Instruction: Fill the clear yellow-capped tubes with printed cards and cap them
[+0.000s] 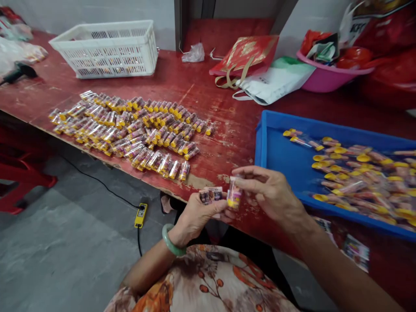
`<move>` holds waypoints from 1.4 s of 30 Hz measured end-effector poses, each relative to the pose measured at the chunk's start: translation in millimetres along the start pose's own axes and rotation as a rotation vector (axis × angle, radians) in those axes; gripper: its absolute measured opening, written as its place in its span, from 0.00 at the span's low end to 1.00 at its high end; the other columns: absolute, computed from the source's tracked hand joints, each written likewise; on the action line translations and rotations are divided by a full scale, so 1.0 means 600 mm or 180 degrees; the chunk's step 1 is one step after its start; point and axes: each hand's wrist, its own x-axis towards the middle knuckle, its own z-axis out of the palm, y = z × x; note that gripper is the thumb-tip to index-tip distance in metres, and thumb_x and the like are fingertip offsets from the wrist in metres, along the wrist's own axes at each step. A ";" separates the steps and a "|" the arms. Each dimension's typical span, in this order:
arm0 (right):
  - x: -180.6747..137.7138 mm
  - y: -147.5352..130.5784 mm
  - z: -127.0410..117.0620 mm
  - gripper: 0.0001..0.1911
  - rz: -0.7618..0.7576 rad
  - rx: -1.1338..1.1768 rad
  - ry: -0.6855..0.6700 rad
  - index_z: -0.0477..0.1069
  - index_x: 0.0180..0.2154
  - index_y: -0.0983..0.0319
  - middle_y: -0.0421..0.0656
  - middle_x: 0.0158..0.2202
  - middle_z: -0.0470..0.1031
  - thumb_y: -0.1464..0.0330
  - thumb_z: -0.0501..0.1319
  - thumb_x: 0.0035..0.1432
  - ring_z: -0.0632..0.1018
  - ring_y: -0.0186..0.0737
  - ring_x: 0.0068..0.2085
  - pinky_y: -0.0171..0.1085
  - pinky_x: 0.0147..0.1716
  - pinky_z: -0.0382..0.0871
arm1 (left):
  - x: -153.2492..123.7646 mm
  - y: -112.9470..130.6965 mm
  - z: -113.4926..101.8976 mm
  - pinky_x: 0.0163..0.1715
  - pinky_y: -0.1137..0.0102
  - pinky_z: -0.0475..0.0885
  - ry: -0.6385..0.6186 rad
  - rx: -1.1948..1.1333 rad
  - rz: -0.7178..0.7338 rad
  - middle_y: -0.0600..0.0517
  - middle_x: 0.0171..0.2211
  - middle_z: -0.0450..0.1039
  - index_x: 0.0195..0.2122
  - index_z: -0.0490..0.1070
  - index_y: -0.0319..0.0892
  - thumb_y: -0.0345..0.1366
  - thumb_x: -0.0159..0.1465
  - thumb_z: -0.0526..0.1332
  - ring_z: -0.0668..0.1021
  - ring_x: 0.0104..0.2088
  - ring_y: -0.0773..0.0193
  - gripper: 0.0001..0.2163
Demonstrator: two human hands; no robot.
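My left hand (202, 211), with a green bangle at its wrist, is closed around a small stack of printed labels (211, 195). Just beside it, my right hand (271, 190) pinches a small clear plastic tube (234, 193) with a yellow end and pink print, held nearly upright. The left fingertips are close to the tube's lower part; whether they press on it I cannot tell. Many similar yellow-ended tubes (107, 121) lie in rows on the red table to the left. On the right, a blue tray (276, 160) holds a loose heap of pinkish pieces with yellow ends (364, 177).
A white slotted basket (113, 56) stands at the back left of the red table (221, 117). Bags (276, 78) and a pink basin (325, 80) occupy the back right. Loose printed cards (355, 251) lie before the tray. A yellow power strip (141, 216) hangs over the floor.
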 end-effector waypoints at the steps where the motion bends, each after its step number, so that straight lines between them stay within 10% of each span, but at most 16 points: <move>1: 0.028 -0.009 0.004 0.17 -0.0058 0.0014 0.0059 0.76 0.33 0.62 0.40 0.23 0.75 0.60 0.72 0.40 0.68 0.30 0.17 0.31 0.14 0.61 | 0.001 0.006 -0.009 0.31 0.68 0.76 0.0169 -0.0093 0.0074 0.46 0.31 0.78 0.39 0.74 0.34 0.42 0.49 0.72 0.80 0.27 0.62 0.20; 10: 0.391 -0.026 0.053 0.07 -0.0197 -0.0695 0.0854 0.68 0.24 0.67 0.40 0.18 0.70 0.73 0.66 0.45 0.65 0.27 0.16 0.29 0.15 0.59 | -0.026 0.005 -0.057 0.30 0.67 0.77 0.0682 -0.0894 -0.0398 0.42 0.32 0.78 0.37 0.73 0.33 0.39 0.59 0.65 0.81 0.31 0.58 0.12; 16: 0.498 0.027 0.074 0.07 0.0002 -0.1464 0.1139 0.71 0.24 0.68 0.40 0.17 0.69 0.72 0.67 0.42 0.68 0.31 0.20 0.32 0.22 0.64 | -0.028 0.005 -0.066 0.26 0.68 0.77 0.0434 -0.0955 -0.0593 0.41 0.35 0.78 0.42 0.71 0.35 0.36 0.60 0.61 0.81 0.32 0.56 0.12; 27: 0.531 0.052 0.048 0.14 -0.0208 -0.2347 0.0748 0.79 0.31 0.67 0.43 0.23 0.75 0.63 0.67 0.45 0.73 0.35 0.27 0.33 0.30 0.65 | 0.019 0.018 -0.040 0.29 0.66 0.76 0.0191 -0.0791 -0.0637 0.38 0.35 0.78 0.39 0.72 0.33 0.36 0.62 0.59 0.81 0.31 0.56 0.10; 34: 0.470 0.037 -0.009 0.11 -0.1112 -0.2659 0.0251 0.79 0.34 0.67 0.46 0.32 0.78 0.68 0.62 0.50 0.74 0.36 0.31 0.33 0.31 0.64 | 0.038 0.009 -0.032 0.31 0.66 0.76 0.0168 -0.0722 -0.0645 0.38 0.35 0.79 0.39 0.73 0.32 0.36 0.62 0.60 0.81 0.32 0.56 0.11; 42: 0.433 0.076 0.032 0.14 -0.2039 -0.3638 -0.0204 0.76 0.38 0.67 0.50 0.39 0.73 0.67 0.56 0.55 0.70 0.39 0.34 0.35 0.28 0.51 | 0.044 0.004 -0.028 0.28 0.68 0.76 0.0215 -0.0696 -0.0669 0.38 0.34 0.79 0.38 0.74 0.32 0.36 0.60 0.60 0.81 0.30 0.56 0.11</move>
